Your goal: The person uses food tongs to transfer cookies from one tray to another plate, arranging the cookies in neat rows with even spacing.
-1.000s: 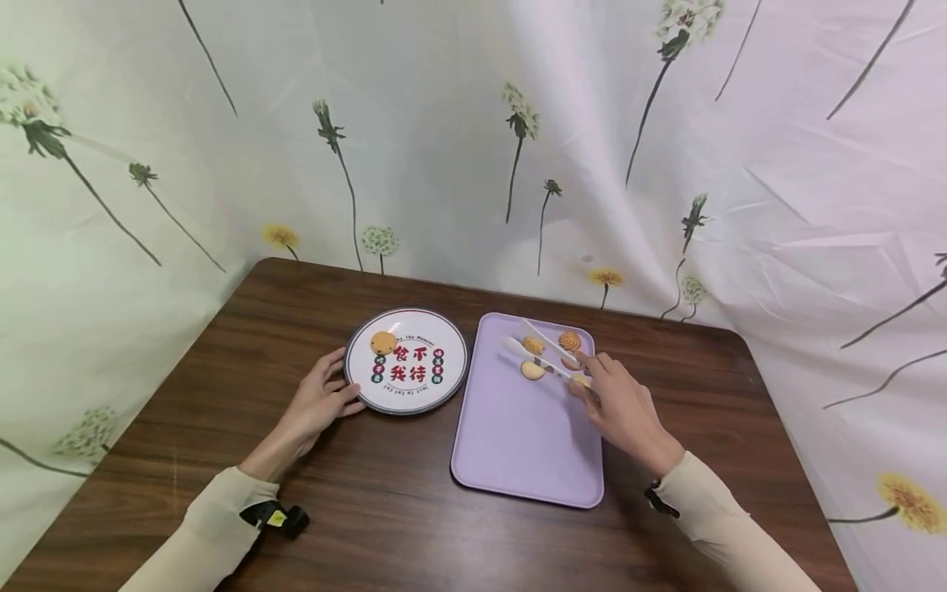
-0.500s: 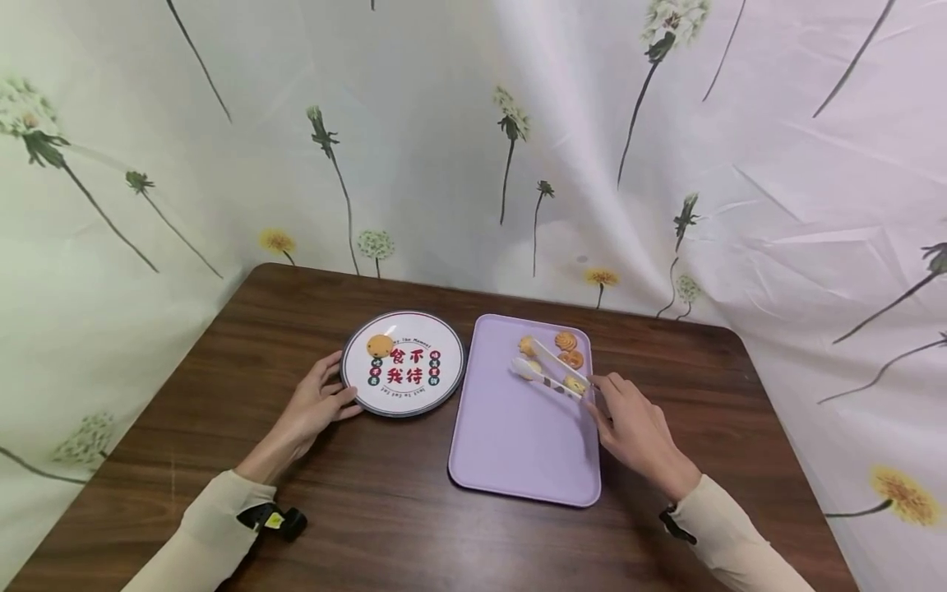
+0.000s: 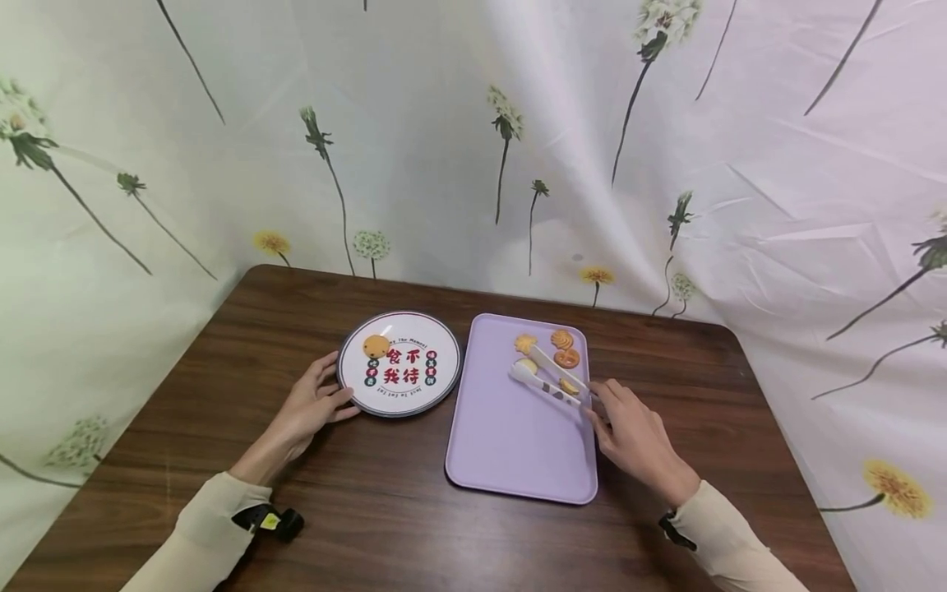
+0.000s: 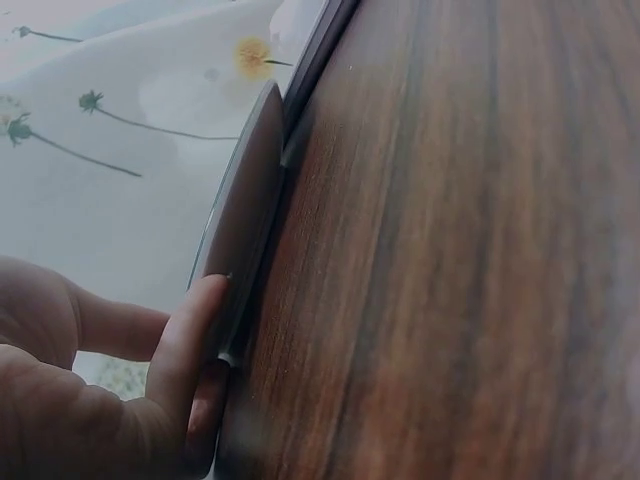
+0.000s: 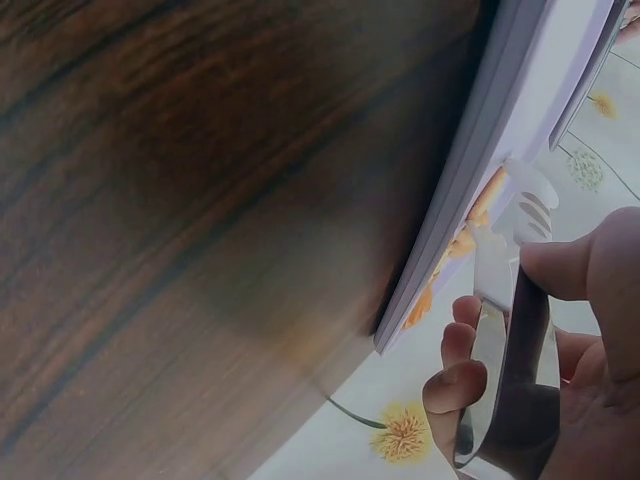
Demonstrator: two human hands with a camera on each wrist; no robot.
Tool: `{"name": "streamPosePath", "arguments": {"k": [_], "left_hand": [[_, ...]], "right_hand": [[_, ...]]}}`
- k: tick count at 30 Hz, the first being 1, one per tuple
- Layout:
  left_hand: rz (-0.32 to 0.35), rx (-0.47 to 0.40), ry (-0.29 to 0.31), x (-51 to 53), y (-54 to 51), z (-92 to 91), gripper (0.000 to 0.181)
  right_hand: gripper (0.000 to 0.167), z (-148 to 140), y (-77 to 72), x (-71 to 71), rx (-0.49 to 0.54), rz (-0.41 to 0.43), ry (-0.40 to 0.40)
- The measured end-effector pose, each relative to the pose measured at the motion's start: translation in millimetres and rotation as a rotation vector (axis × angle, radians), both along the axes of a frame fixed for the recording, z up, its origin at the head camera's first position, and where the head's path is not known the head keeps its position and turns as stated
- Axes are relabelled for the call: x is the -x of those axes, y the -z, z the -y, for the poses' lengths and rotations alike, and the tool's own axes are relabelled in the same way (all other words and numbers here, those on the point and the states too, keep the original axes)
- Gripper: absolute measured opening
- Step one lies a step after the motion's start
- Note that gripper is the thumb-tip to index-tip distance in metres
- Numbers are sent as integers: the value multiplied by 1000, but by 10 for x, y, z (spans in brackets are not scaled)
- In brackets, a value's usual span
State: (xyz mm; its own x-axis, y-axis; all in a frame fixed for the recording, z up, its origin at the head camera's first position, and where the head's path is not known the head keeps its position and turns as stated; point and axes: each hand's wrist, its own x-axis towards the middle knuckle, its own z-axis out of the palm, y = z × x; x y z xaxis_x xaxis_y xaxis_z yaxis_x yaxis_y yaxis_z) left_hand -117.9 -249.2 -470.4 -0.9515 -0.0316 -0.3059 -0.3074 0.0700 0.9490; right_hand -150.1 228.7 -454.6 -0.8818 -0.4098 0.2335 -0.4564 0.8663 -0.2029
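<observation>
A round white plate point(image 3: 400, 395) with red and green lettering carries one round cookie point(image 3: 376, 346). My left hand point(image 3: 303, 413) grips its left rim, thumb on the rim and fingers at the side and below, as the left wrist view point(image 4: 110, 390) also shows. In my right hand point(image 3: 639, 437) are white-tipped tongs point(image 3: 543, 385), held by thumb and fingers. Their tips, spread apart, are over a pale round cookie point(image 3: 526, 367) on the purple tray point(image 3: 518, 444). Around them lie a flower-shaped cookie point(image 3: 525, 343), a swirled cookie point(image 3: 562, 339), a pretzel-shaped one point(image 3: 566, 358) and a partly hidden yellow one point(image 3: 569, 386).
The brown wooden table point(image 3: 385, 526) bears plate and tray side by side, with a narrow gap between them. A white curtain point(image 3: 429, 164) printed with dandelions hangs behind the table and at its sides.
My right hand has drawn back slightly to the right and toward me, and the tongs with it, uncovering the pretzel-shaped cookie. My left hand keeps its hold on the plate.
</observation>
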Motion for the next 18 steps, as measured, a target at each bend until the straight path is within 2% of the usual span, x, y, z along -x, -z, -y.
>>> {"name": "streamPosePath", "arguments": {"k": [18], "left_hand": [[-14,-31,-3,-17,-5,-14,79]], "right_hand": [[33,29,32,-6,3,-114,-42]]}}
